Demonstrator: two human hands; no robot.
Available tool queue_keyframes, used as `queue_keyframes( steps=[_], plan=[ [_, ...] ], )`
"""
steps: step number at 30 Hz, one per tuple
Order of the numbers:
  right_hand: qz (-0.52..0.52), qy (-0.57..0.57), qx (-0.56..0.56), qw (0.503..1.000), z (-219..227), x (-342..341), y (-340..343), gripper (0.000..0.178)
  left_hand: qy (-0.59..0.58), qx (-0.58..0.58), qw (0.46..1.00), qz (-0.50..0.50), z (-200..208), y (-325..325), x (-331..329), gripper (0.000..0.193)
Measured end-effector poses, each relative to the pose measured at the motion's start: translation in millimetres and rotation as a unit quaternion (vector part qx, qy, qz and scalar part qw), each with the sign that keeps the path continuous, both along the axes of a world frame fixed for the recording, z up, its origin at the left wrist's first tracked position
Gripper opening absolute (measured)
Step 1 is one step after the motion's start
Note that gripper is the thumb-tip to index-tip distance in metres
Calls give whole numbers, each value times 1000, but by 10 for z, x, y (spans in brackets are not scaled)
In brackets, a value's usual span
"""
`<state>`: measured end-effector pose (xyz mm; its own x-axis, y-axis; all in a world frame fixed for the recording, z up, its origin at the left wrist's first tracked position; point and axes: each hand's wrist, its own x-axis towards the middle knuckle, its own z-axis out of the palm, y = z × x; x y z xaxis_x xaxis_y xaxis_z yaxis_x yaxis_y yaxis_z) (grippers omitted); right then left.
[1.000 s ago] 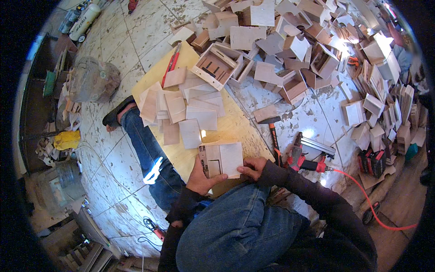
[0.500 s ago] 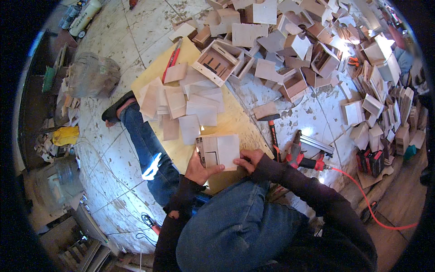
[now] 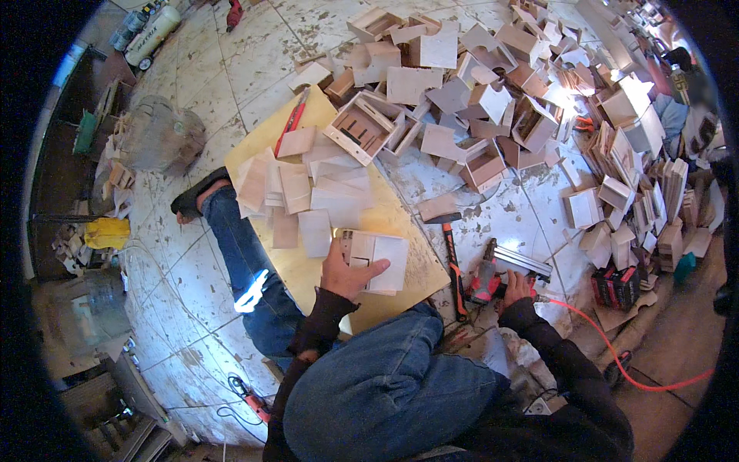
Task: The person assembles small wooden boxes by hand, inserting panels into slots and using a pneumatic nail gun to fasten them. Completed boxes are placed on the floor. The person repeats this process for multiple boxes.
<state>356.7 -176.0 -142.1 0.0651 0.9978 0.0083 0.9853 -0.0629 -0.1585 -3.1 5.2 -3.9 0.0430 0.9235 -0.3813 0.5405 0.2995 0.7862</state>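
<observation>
Dark lettering marks the cream tank [image 3: 156, 35]. The squarish, pale wooden box [image 3: 392, 252], over the yellow board [image 3: 420, 266], is clasped in the left grip [image 3: 346, 273]; the right grip [image 3: 516, 292], closure unclear, is at the red nailer [image 3: 485, 282].

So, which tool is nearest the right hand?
The nail gun with the orange hose: the right hand is at it; the hammer and slim red tool lie farther left.

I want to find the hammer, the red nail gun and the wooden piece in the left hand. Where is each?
Hammer [image 3: 454, 269]: head view, on the middle of the handle.
Red nail gun [image 3: 485, 283]: head view, on its red body.
Wooden piece [image 3: 391, 256]: head view, on its pale upper face.
</observation>
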Motion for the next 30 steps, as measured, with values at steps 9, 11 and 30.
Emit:
queue_keyframes(
  steps=[9, 11, 30],
  plan=[
    [-8, 4, -223, 975, -282, 229, -76, 75, 55, 1, 996, -66, 11, 125, 148, 76],
    [0, 35, -210, 977, -32, 205, -7, 81, 38, 17, 997, -70, -45, 127, 130, 75],
    [187, 418, -254, 852, 1448, -728, 793, 83, 37, 32, 988, -146, -2, 254, 74, 72]
  ],
)
